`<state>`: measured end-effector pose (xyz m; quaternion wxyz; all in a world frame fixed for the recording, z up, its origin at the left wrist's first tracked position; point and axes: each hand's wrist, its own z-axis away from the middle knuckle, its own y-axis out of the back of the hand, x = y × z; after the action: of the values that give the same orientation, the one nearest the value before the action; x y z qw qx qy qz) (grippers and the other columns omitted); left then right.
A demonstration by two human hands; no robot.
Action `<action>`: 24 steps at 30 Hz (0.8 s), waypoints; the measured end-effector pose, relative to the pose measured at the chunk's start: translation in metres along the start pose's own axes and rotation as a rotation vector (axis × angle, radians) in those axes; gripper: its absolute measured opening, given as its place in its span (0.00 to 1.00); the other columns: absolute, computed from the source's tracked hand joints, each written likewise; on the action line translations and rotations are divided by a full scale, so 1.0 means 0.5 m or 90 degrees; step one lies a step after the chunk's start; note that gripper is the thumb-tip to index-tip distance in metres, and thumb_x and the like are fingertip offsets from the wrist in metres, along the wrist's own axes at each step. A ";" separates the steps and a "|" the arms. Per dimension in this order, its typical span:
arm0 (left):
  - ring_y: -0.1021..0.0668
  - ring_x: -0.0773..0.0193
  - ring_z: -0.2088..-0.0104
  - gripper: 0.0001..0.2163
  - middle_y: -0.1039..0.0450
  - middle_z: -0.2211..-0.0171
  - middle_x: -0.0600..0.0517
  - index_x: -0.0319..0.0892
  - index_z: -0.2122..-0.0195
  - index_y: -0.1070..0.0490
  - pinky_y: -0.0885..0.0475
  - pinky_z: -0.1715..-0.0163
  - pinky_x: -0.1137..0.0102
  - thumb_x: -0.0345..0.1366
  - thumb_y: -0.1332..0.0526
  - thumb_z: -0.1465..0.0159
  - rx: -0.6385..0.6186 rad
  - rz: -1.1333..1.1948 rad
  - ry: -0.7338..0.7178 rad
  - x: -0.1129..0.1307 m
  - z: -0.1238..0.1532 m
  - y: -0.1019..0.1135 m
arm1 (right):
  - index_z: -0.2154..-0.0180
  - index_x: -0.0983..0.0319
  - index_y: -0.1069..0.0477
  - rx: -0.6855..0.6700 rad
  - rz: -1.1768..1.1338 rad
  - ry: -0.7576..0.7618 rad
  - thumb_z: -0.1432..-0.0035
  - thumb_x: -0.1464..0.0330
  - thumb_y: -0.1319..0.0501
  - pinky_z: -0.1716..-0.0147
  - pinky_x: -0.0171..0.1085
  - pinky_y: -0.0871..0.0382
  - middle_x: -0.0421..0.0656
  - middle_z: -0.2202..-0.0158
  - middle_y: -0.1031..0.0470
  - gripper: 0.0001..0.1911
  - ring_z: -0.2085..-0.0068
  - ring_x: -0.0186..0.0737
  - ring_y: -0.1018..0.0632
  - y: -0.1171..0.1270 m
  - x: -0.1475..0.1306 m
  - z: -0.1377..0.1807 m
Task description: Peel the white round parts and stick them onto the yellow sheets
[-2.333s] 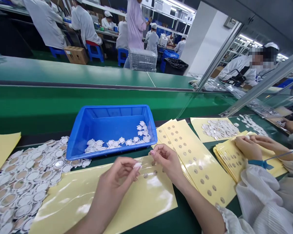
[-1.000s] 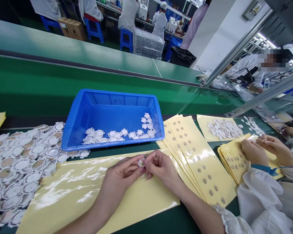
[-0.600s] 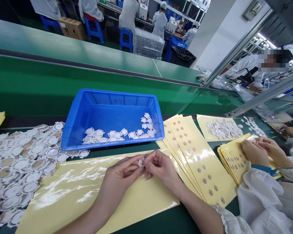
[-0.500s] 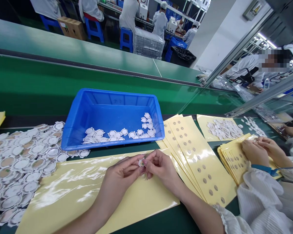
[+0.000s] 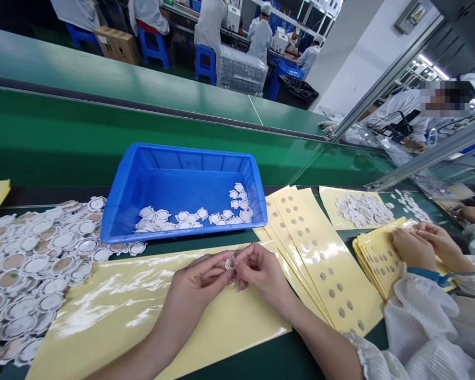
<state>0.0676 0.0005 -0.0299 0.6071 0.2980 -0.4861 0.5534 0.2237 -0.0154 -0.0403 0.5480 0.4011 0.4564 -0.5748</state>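
Observation:
Between the fingertips of both my hands is a small round white piece [image 5: 230, 264] with a ring outline. My left hand [image 5: 200, 287] pinches it from the left, and my right hand [image 5: 261, 274] grips its right side. Both hands are over a glossy yellow sheet [image 5: 114, 306]. Just behind them stands a blue bin [image 5: 182, 235] with similar white pieces [image 5: 190, 217] along its front and right side. A large heap of round white pieces [image 5: 35, 264] spreads at the left. Right of my hands lie yellow sheets with rows of grey round dots [image 5: 314, 245].
At the right, a co-worker's hands [image 5: 423, 245] work over another stack of yellow sheets [image 5: 374, 264]. Behind that stack, small white pieces [image 5: 364, 209] lie on a yellow sheet. A green partition [image 5: 55, 140] and a metal frame post [image 5: 388, 74] bound the bench. Several people sit farther back.

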 end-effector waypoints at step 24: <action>0.20 0.60 0.68 0.20 0.23 0.73 0.54 0.44 0.53 0.24 0.23 0.63 0.70 0.41 0.31 0.48 -0.097 -0.025 -0.002 0.010 -0.002 0.008 | 0.63 0.63 0.31 -0.023 0.015 0.045 0.40 0.48 0.42 0.82 0.29 0.32 0.35 0.81 0.32 0.23 0.83 0.29 0.31 0.000 -0.002 -0.001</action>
<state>0.0636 0.0041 -0.0264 0.6381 0.2612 -0.5215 0.5026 0.2239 -0.0144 -0.0395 0.5454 0.4167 0.4809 -0.5456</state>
